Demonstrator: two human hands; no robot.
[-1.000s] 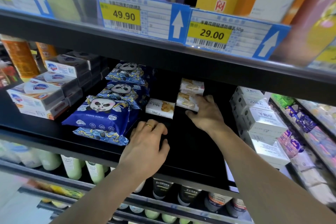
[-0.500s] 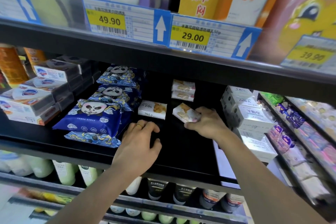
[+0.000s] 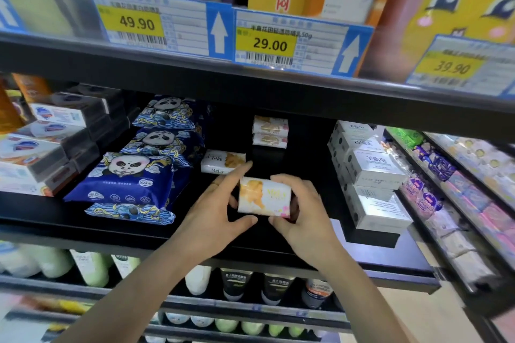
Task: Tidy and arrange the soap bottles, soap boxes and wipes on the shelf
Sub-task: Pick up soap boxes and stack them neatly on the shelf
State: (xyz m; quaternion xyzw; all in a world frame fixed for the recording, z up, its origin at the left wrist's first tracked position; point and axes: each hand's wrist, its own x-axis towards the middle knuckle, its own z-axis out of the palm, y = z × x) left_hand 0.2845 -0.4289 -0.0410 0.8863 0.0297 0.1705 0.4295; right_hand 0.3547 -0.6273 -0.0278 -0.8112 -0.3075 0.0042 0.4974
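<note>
Soap bar (image 3: 264,197) is clamped between left hand (image 3: 214,217) and right hand (image 3: 303,214) above the shelf (image 3: 111,227); placing step, probably; next, set it squarely beside the Mely box (image 3: 223,161) just beyond the left fingers.

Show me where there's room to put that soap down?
Bare black shelf lies between the MeLy soap box and the white boxes, and in front under both hands. The left, with panda wipes, is crowded.
</note>
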